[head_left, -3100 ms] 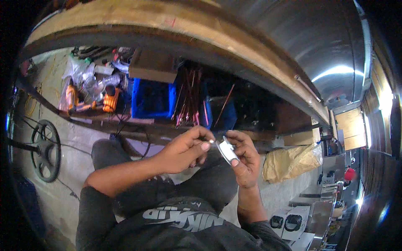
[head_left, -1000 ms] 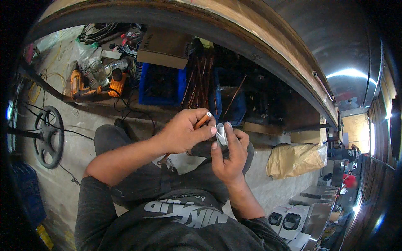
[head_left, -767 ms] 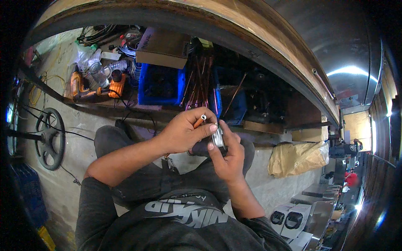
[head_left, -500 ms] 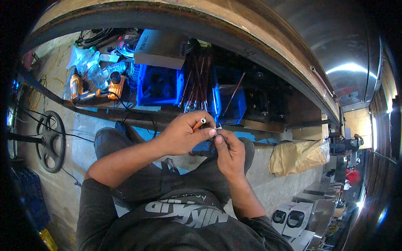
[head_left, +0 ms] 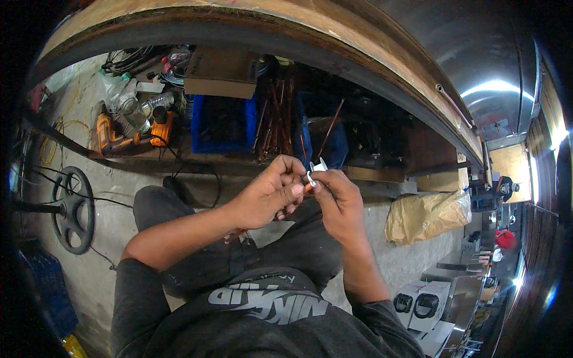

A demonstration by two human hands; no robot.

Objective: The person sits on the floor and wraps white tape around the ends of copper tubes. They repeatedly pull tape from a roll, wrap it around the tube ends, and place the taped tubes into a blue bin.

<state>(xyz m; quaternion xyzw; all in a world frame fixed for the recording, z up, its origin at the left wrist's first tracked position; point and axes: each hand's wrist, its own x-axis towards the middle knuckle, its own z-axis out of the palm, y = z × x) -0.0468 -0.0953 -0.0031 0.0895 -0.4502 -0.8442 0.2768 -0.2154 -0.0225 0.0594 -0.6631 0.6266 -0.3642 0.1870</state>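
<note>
My left hand [head_left: 267,194] and my right hand [head_left: 340,203] meet in front of my chest, above my lap. Between their fingertips sits a small white part [head_left: 317,167], pinched from both sides. A short copper-coloured piece [head_left: 308,187] shows at my left fingertips, touching the white part. My right hand wraps the white part from the right, thumb on its near face. How the two pieces join is hidden by my fingers.
Under the curved wooden bench edge [head_left: 358,65] stand a blue crate [head_left: 224,125], a cardboard box [head_left: 221,74], a bundle of copper rods [head_left: 274,119] and an orange power tool [head_left: 113,134]. A black wheel [head_left: 73,209] lies at left. A tan sack [head_left: 427,215] sits at right.
My hands have stayed together and drifted slightly up and right. The white part has turned in my right hand, and my left fingers have closed in onto its lower end.
</note>
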